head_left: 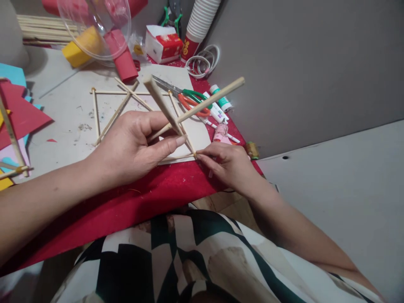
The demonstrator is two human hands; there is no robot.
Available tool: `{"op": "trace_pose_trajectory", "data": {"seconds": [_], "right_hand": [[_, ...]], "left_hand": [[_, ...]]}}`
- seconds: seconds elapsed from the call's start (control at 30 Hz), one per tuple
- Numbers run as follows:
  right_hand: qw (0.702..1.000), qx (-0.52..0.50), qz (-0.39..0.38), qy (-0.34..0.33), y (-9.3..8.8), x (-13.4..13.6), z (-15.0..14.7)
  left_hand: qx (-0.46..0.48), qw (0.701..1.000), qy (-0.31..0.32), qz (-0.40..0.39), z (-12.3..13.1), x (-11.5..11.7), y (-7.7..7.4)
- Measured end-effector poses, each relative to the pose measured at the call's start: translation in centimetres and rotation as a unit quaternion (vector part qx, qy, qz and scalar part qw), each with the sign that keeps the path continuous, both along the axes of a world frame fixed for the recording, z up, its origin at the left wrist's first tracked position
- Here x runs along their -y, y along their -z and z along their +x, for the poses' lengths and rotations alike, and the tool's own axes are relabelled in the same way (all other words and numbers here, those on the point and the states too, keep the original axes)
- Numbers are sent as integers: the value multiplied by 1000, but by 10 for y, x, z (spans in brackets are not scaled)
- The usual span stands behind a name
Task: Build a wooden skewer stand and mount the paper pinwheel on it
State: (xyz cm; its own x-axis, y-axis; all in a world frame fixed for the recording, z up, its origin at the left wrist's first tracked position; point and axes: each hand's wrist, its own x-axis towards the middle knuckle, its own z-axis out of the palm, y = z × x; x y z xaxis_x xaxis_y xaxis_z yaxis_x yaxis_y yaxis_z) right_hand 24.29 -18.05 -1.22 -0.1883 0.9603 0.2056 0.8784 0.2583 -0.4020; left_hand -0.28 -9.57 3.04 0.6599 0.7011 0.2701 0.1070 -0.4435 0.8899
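Two crossed wooden sticks rise up from between the thumb and fingers of my left hand, which is closed around them near their crossing. At the table's front edge my right hand pinches a stick frame's corner joint, where something yellowish binds the stick ends. Its fingertips hide part of that joint. Behind my left hand the frame's far stick lies on a pale board, with more sticks crossing at an angle. How all the sticks connect is partly hidden by my left hand.
Scissors with green and orange handles, glue sticks and a coiled white cable lie at the right. Stacked paper cups and a clear plastic container stand behind. Coloured paper lies left. A grey wall bounds the right side.
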Motion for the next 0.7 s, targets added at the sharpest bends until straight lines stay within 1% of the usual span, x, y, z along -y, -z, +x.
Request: {"op": "trace_pose_trajectory", "data": {"seconds": [0.2,0.4,0.6,0.7], "right_hand": [[1000,-19,-20,-13,-2,1,2],[1000,10,-13,-14,-2,0,0],[1000,22,-21,-5,-3,0,-4],[999,26,-20,-4,-3,0,-3]], "left_hand": [[-2,1000,-1,2,2,0,1],[-9,1000,6,13,2,-2,0],[-8,1000,8,25,2,-6,2],[-7,1000,6,17,2,-5,3]]}}
